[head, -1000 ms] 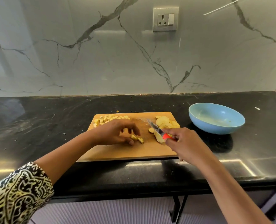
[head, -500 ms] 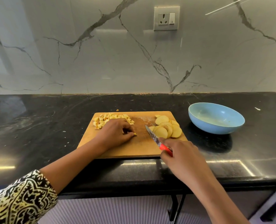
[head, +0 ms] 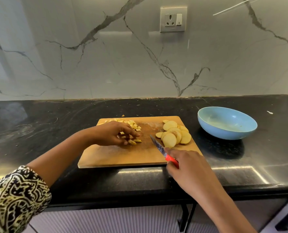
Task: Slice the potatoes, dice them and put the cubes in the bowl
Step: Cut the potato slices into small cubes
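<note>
A wooden cutting board (head: 116, 158) lies on the black counter. A heap of potato cubes (head: 133, 123) sits at its far left corner, and round potato slices (head: 173, 135) overlap at its far right. My left hand (head: 111, 133) is curled over a few cut potato pieces (head: 134, 141) at the board's middle, some of them between its fingers. My right hand (head: 190, 170) grips a red-handled knife (head: 163, 153) at the board's near right corner. Its blade points toward the slices, tip just left of them. The blue bowl (head: 227, 130) stands to the right of the board with no cubes visible inside.
The black counter (head: 38, 132) runs from a marble wall with a power socket (head: 173, 19) to a front edge just below the board. A stray potato bit (head: 123, 115) lies behind the board. Cabinet fronts show below the counter.
My left hand has come away from the cube heap toward the board's middle, and a few pieces now lie at its fingertips. The knife has stayed almost where it was.
</note>
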Demonstrator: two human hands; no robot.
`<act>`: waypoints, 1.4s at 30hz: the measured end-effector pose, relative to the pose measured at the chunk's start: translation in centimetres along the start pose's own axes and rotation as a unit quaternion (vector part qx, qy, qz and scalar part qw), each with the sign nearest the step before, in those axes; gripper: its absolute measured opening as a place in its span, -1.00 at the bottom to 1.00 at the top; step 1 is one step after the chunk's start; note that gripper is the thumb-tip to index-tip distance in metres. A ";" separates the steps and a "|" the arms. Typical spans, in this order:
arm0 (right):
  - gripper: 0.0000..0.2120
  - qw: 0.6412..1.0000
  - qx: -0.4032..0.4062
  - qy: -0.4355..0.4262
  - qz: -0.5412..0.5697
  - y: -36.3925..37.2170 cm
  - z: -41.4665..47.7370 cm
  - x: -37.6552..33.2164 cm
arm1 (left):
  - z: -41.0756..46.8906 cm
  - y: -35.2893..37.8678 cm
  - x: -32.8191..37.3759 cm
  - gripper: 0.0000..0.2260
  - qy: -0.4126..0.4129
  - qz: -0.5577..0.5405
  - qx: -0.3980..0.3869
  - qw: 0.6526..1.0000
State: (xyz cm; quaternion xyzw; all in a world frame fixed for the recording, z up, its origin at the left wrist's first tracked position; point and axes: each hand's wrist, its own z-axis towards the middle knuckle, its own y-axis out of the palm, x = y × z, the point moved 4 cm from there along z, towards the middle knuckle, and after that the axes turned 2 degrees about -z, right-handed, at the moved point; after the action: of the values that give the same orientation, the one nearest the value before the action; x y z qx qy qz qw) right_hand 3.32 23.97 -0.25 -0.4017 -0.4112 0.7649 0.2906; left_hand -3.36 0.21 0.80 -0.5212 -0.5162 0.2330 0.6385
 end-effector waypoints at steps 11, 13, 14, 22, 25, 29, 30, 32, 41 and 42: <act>-0.60 0.999 -0.025 -0.007 -0.025 1.2 1.4 -1.9 | 1.2 1.1 0.9 -0.74 -0.034 0.036 0.164 0.985; -0.60 0.999 -0.024 -0.011 -0.032 1.5 1.9 -2.2 | 1.1 1.3 1.0 -0.73 -0.050 0.039 0.195 0.979; -0.59 0.999 -0.022 -0.011 -0.032 1.5 2.1 -2.2 | 0.9 1.4 1.0 -0.72 -0.058 0.040 0.207 0.976; -0.58 0.998 -0.020 0.003 -0.051 1.4 2.9 -2.0 | 0.0 1.4 1.0 -0.69 -0.075 0.023 0.228 0.970; -0.57 0.998 -0.023 0.004 -0.055 1.1 3.1 -2.0 | 0.0 1.5 1.0 -0.72 -0.074 0.026 0.240 0.968; -0.57 0.999 -0.015 0.006 -0.051 0.7 2.9 -2.2 | -0.1 1.6 1.1 -0.72 -0.083 0.032 0.244 0.966; -0.57 0.999 -0.019 0.001 -0.047 0.7 2.9 -2.6 | 0.0 1.6 1.0 -0.73 -0.085 0.035 0.244 0.965; -0.57 0.999 -0.027 -0.007 -0.043 0.7 2.8 -3.4 | 0.0 1.7 1.0 -0.74 -0.089 0.038 0.245 0.965; -0.72 0.989 -0.067 -0.009 -0.133 2.8 3.5 -5.6 | 0.5 1.7 0.9 -0.77 -0.097 0.043 0.250 0.962; -0.75 0.986 -0.075 -0.015 -0.145 3.1 3.8 -6.0 | 0.4 1.7 0.9 -0.78 -0.097 0.043 0.250 0.962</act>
State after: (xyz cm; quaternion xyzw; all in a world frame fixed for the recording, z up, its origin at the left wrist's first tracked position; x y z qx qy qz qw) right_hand 2.83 16.30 0.66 -0.3470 -0.5260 0.6873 0.3614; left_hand -3.02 1.74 -0.36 -0.3417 -0.4779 0.4310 0.6849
